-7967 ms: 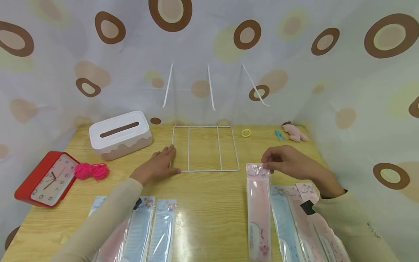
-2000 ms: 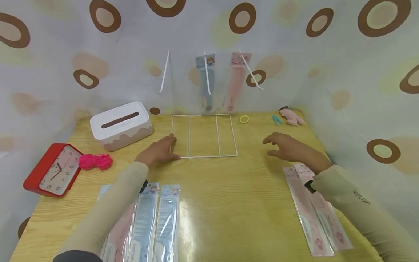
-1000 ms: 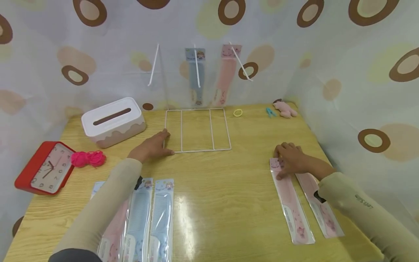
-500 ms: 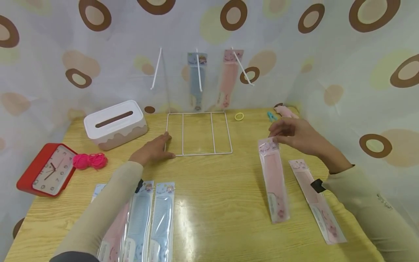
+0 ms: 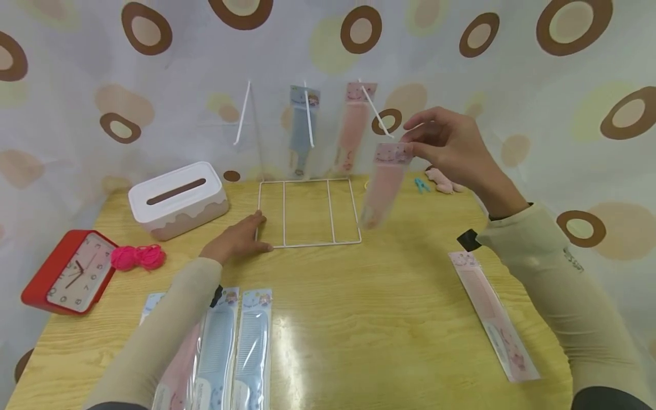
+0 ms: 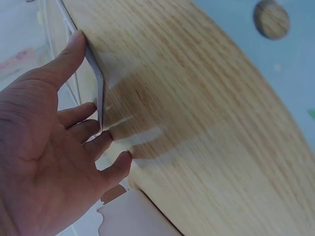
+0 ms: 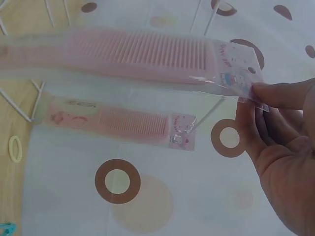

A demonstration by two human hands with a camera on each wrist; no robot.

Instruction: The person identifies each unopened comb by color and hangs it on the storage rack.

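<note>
Fingers (image 5: 430, 117) of right hand (image 5: 451, 149) pinch top corner of pink comb pack (image 5: 386, 185), raised above worktop (image 5: 338, 319), tilted. Left hand (image 5: 238, 236): fingers parted, touching wire rack (image 5: 284, 213) at its front left corner. Second pink pack (image 5: 493, 316) lies flat near worktop's right edge.

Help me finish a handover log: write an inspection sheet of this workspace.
Surface: wood-grain table, glare near the front.
Job's things: hanging blue comb and hanging pink comb on white rack; held pink comb; lone pink comb lying at right; comb packs at front left, partly hidden by left sleeve.
Clutter: tissue box, red clock, pink yarn, yellow ring, blue clip, pink toy.
Left hand: touches white rack's base.
Right hand: pinches held pink comb's top.
Cables: nothing seen.
Surroundings: ring-patterned cloth behind and at sides.
</note>
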